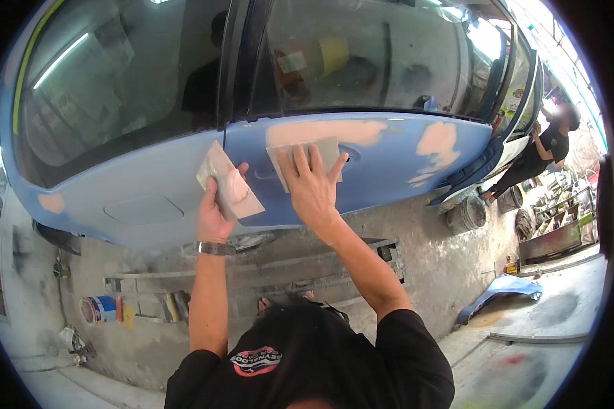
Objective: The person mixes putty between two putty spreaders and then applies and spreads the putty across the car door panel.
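My left hand (215, 210) holds a grey rectangular plate (222, 167) from below, and a lump of pink paste (237, 187) lies on it. My right hand (312, 180) is spread over a thin beige square sheet (331, 148), fingers pressing it flat against the blue car door (382, 160). Just above that sheet, a pale pink patch (361, 131) runs along the door below the window. Another pink patch (438, 140) is farther right on the door. The door handle recess lies beside my right fingertips, partly hidden by the sheet.
A metal frame (286, 274) lies low in front of the car. A paint bucket (92, 310) stands at the lower left, a dark bucket (465, 215) at the right. Another person (549, 146) stands by the car's far right. A blue panel (501, 292) rests on the floor.
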Available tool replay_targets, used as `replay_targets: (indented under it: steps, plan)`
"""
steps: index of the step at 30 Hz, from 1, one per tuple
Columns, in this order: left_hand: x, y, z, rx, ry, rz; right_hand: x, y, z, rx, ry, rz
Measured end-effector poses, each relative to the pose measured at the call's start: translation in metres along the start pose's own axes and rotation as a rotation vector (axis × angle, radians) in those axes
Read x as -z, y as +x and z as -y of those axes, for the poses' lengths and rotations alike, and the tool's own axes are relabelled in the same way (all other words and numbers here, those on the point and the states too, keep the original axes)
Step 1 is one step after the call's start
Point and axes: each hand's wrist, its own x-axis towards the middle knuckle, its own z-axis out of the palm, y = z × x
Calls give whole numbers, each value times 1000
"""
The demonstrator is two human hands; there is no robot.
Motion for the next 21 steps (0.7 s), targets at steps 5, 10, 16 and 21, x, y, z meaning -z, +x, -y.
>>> replay_targets:
  steps: [5, 10, 16, 21]
  plan:
    - [1, -2, 3, -4, -9, -16, 15, 20, -6, 5, -19, -74]
    - [0, 0, 2, -2, -15, -12, 7, 33, -11, 18, -37, -97]
    - [-2, -1, 2, -3, 18, -35, 1, 25, -10, 32, -53, -57]
    - [0, 0, 2, 9, -23, -18, -6, 1, 4, 1, 9, -13]
